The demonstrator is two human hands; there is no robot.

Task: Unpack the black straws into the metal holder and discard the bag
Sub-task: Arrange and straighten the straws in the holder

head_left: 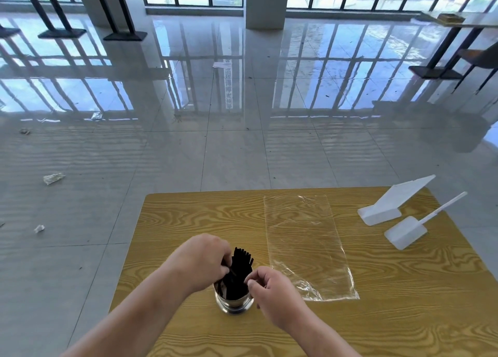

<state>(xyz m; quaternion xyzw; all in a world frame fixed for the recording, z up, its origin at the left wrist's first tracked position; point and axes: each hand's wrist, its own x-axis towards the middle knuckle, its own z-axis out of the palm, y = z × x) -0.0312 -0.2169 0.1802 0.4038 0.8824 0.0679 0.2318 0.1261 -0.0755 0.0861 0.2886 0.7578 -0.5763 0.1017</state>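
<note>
A bundle of black straws [240, 269] stands upright in the shiny metal holder [234, 304] near the table's front edge. My left hand [200, 259] curls over the bundle from the left and pinches some straws between thumb and fingers. My right hand [272, 293] is at the holder's right rim, its fingers curled and its fingertips pinched together against the straws' right side; whether a straw is between them cannot be told. The empty clear plastic bag [304, 246] lies flat on the table to the right of the holder, apart from both hands.
The wooden table [404, 302] has a white plastic sign stand [388, 205] and a white scoop [409, 230] at its far right corner. Beyond the table lies a glossy tiled floor with scraps of litter [53, 178] and table bases farther off.
</note>
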